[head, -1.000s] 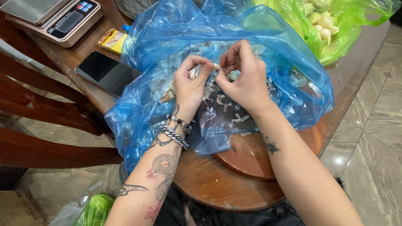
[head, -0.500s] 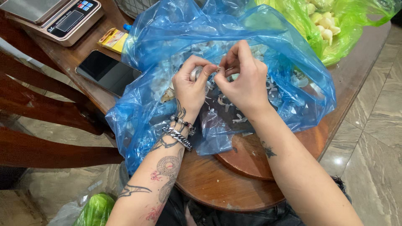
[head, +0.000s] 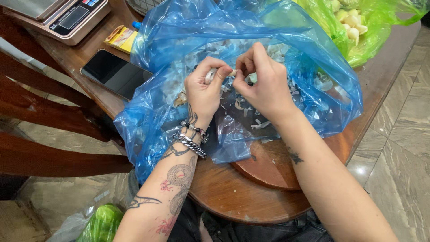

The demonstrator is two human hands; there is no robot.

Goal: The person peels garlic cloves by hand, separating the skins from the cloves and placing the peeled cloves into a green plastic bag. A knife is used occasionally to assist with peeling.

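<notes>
Over a spread blue plastic bag (head: 188, 36), my left hand (head: 204, 92) pinches a small pale garlic clove (head: 210, 75) between thumb and fingers. My right hand (head: 264, 85) meets it from the right, its fingertips closed on the clove's papery skin. Bits of white garlic skin (head: 255, 123) lie scattered on the bag beneath both hands. Bracelets circle my left wrist.
A green bag of peeled garlic cloves (head: 354, 27) sits at the back right. A black phone (head: 114, 74), a yellow packet (head: 120, 36) and a kitchen scale (head: 67, 20) lie at the left of the round wooden table (head: 251, 201). Wooden chairs (head: 49, 112) stand left; another green bag (head: 101, 224) lies below.
Both hands have stayed together over the blue bag, with the fingers shifting slightly on the clove. Nothing else has moved.
</notes>
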